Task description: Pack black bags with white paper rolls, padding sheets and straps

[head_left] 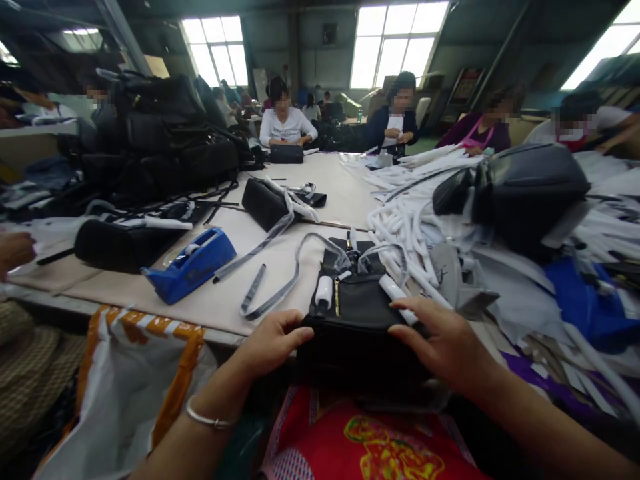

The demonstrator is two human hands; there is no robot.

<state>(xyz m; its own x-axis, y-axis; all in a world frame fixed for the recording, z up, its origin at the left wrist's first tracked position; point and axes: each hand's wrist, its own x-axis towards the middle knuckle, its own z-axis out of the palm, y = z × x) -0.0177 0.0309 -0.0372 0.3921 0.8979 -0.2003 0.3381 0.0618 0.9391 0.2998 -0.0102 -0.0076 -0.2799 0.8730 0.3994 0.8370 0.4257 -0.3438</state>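
A black handbag (363, 303) with a gold zipper lies at the table's near edge, its bottom toward me. My left hand (277, 340) grips its left corner, thumb on top. At the right corner, my right hand (437, 340) holds the bag between thumb and fingers. Their undersides are hidden by the bag. White wrapping covers parts of the bag on both sides, one piece (324, 291) on the left and another (395, 293) beside my right fingers. A plastic-wrapped strap (273, 300) loops from the bag across the table to the left.
A blue tape dispenser (193, 263) stands left of the strap. Black bags (267, 203) lie farther back, with a tall pile (175, 127) behind. White foam tubes (405, 233) and a large black bag (535, 187) crowd the right. An open sack (135, 373) hangs below. Several co-workers sit across.
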